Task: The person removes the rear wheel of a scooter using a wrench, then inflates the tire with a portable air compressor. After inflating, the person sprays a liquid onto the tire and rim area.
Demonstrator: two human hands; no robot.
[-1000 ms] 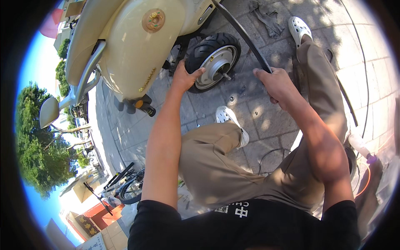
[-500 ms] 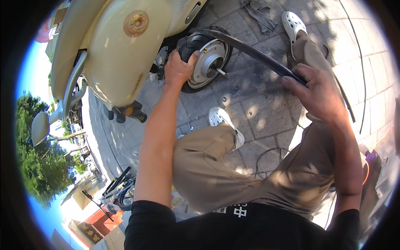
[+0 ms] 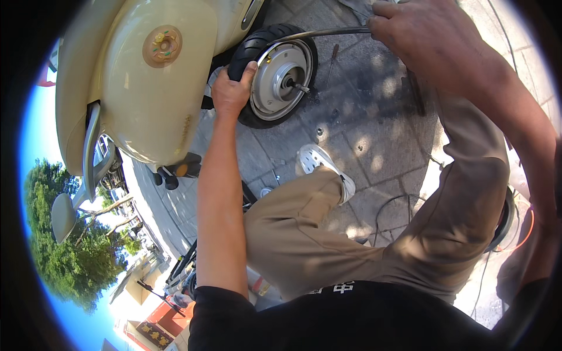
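Observation:
A wheel with a black tyre (image 3: 249, 50) and a silver hub (image 3: 281, 82) stands beside the cream scooter (image 3: 158, 88), its axle end poking out. My left hand (image 3: 231, 90) grips the near left side of the tyre, thumb lying toward the rim and the other fingers mostly hidden behind the rubber. Out at the upper right, my right hand (image 3: 404, 29) is closed round a long dark metal tyre lever (image 3: 333, 31). The lever's far tip meets the wheel's upper edge, where tyre and rim join; I cannot tell how deep it sits.
A thin tool (image 3: 333, 55) and a small nut (image 3: 320, 131) lie on the paving. Another dark bar (image 3: 417, 93) is near my right leg. My white clog (image 3: 322, 164) is below the wheel. A black cable (image 3: 383, 213) loops between my legs; a grey cloth (image 3: 353, 7) lies at the top.
My right hand has swung up and away, bringing the lever from a downward slant to nearly level. My left hand stays on the tyre, and the view has shifted slightly.

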